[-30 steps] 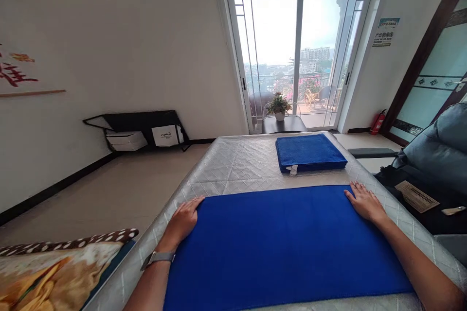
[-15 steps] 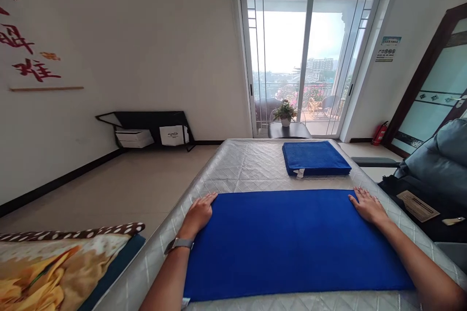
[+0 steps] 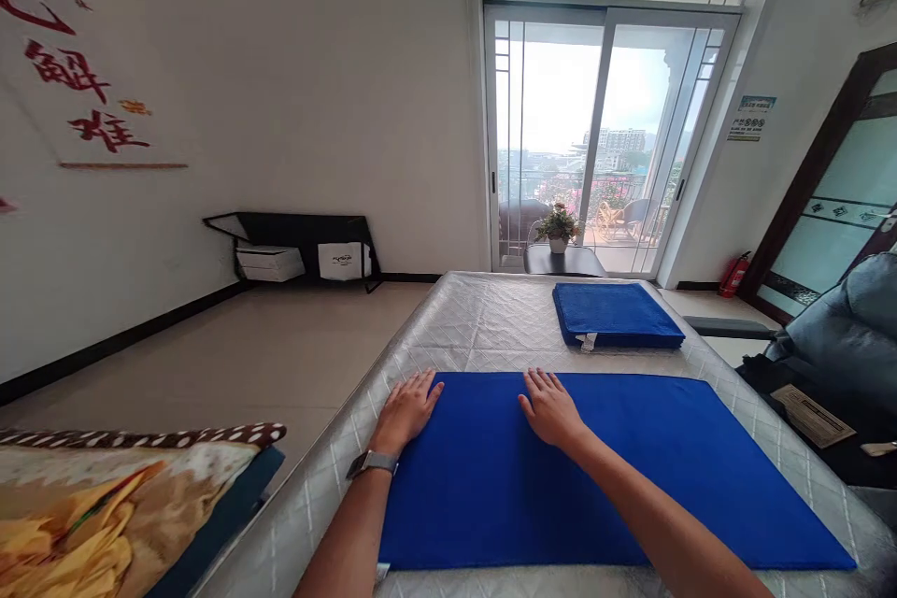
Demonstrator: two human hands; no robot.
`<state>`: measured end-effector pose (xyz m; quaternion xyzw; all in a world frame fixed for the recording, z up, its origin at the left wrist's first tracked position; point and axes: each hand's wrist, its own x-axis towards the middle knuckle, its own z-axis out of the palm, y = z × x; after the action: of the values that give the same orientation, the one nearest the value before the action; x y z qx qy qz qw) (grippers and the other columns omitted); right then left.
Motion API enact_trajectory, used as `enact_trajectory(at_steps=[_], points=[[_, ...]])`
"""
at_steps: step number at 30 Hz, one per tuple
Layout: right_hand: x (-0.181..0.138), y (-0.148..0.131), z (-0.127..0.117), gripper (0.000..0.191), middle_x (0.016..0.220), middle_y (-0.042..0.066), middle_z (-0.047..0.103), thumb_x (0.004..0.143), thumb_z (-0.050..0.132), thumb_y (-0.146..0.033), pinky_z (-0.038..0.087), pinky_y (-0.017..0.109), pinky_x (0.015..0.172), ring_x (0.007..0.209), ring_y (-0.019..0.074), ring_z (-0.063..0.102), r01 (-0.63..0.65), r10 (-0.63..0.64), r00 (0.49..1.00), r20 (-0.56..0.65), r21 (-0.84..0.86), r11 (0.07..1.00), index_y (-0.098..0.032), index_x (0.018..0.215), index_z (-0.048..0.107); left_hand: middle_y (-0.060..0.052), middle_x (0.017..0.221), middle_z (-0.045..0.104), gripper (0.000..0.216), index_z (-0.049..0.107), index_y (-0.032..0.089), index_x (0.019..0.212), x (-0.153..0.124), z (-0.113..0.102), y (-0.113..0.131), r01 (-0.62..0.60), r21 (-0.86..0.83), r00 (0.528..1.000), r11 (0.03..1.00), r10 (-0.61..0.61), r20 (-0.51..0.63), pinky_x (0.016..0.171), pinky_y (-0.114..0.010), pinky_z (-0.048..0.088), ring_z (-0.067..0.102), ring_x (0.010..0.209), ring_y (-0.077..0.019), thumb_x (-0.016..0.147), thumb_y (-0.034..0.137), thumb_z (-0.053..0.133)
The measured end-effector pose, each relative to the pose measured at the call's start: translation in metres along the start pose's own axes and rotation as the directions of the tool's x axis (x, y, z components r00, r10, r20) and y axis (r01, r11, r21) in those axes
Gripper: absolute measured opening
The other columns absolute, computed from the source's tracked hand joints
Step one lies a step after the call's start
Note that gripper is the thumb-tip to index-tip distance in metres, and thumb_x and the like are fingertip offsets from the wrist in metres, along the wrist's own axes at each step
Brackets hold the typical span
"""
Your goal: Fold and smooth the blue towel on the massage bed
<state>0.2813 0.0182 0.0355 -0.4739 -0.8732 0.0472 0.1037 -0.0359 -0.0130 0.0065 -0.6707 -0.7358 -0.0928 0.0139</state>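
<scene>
A blue towel (image 3: 491,486) lies spread flat across the mattress (image 3: 448,318), a small white tag at its near left corner. My left hand (image 3: 407,406) rests open on the towel's far left corner, fingers stretched forward. Flat on the towel near the middle of its far edge is my right hand (image 3: 550,406), its fingers also extended. Neither hand grips anything. Beyond the towel sits a folded blue stack of cloth (image 3: 617,313) with a white tag on its front edge.
Patterned bedding (image 3: 133,505) is at the lower left. A dark armchair (image 3: 841,336) stands on the right with a brown card (image 3: 813,416) nearby. Past the mattress, a potted plant (image 3: 558,229) stands on a chair before the sliding glass door (image 3: 547,131).
My right hand has moved left, from the towel's far right corner to near the middle of the far edge. My left hand stays at the left corner. The view has shifted slightly.
</scene>
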Motion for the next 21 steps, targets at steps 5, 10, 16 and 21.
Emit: enact_trajectory(at_steps=[5,10,16,21], points=[[0.033,-0.072,0.020,0.075,0.167,0.014,0.023,0.103,0.020,-0.056,0.009,0.044,0.126,0.156,0.0252,0.014,0.056,-0.073,0.993,0.096,0.170,0.984,-0.007,0.160,0.027,-0.010,0.158,0.045,0.059,0.045,0.016,0.152,-0.001,0.001,-0.001,0.002,-0.020,1.000,1.000,-0.002,-0.027,0.121,-0.050,0.028,0.039,0.147,-0.0280,0.105,0.047,0.028],[0.037,-0.067,0.025,0.076,0.168,0.012,0.018,0.103,0.018,-0.056,0.005,0.043,0.126,0.156,0.0238,0.011,0.002,-0.020,0.994,0.107,0.165,0.986,-0.009,0.162,0.023,-0.009,0.158,0.046,0.056,0.046,0.020,0.152,-0.001,0.001,0.000,-0.017,-0.022,0.999,1.000,0.016,-0.043,0.121,-0.050,0.028,0.039,0.147,-0.0277,0.105,0.047,0.030],[0.016,-0.013,0.012,0.076,0.169,0.008,0.014,0.102,0.016,-0.057,0.004,0.042,0.126,0.156,0.0220,0.008,-0.078,0.064,0.987,0.151,0.094,0.992,-0.012,0.163,0.019,-0.009,0.157,0.048,0.054,0.049,0.021,0.150,-0.001,0.001,-0.001,-0.007,-0.032,0.998,0.999,0.005,-0.056,0.122,-0.050,0.027,0.041,0.146,-0.0277,0.105,0.045,0.033],[-0.017,0.056,-0.003,0.077,0.168,0.009,0.020,0.102,0.015,-0.060,0.008,0.043,0.126,0.156,0.0226,0.013,-0.180,0.178,0.976,0.127,0.003,0.984,-0.012,0.162,0.021,-0.009,0.156,0.048,0.054,0.049,0.021,0.150,0.000,0.002,-0.002,-0.008,-0.023,0.999,1.000,0.007,-0.045,0.122,-0.049,0.028,0.041,0.146,-0.0275,0.104,0.044,0.034]])
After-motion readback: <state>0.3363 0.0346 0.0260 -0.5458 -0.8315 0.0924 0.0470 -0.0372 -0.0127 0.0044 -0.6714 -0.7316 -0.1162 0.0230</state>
